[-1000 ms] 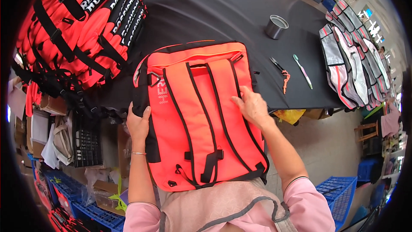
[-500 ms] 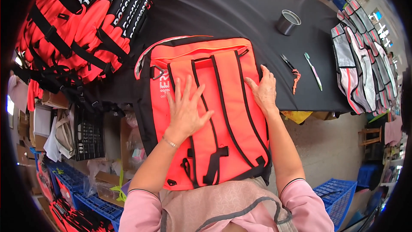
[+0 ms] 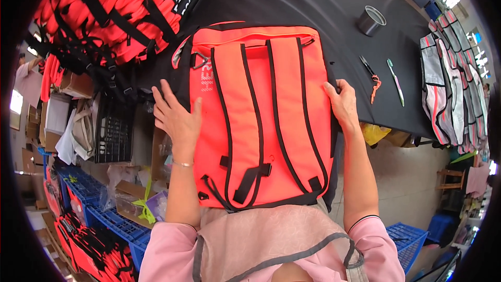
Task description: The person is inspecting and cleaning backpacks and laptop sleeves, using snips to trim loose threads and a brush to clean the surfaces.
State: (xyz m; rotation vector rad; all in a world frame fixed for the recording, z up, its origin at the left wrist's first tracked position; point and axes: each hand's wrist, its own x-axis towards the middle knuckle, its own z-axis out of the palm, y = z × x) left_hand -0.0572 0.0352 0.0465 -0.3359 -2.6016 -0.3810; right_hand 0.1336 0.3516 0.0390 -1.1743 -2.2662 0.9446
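A bright orange-red backpack [image 3: 266, 91] with black edging lies strap side up before me, its lower end against my apron. Two padded shoulder straps [image 3: 235, 99] run down it, and a black webbing strap [image 3: 248, 184] lies near the bottom. My left hand [image 3: 178, 117] is at the pack's left side, fingers spread and holding nothing; its thumb side is close to the edge. On the right edge, my right hand [image 3: 343, 105] grips the backpack, thumb on the upper face and fingers curled round the side, partly hidden.
Snips [image 3: 367, 64] with an orange cord, a toothbrush [image 3: 395, 82] and a dark metal cup [image 3: 371, 20] are on the black-covered table [image 3: 292, 2]. Red bags [image 3: 122, 13] are piled far left, grey bags [image 3: 449, 83] far right. Blue crates [image 3: 404, 240] stand low on both sides.
My left hand has moved off the shoulder strap to the pack's left side. My right hand has curled round the right edge. The view has shifted, and the pack's left side shows less.
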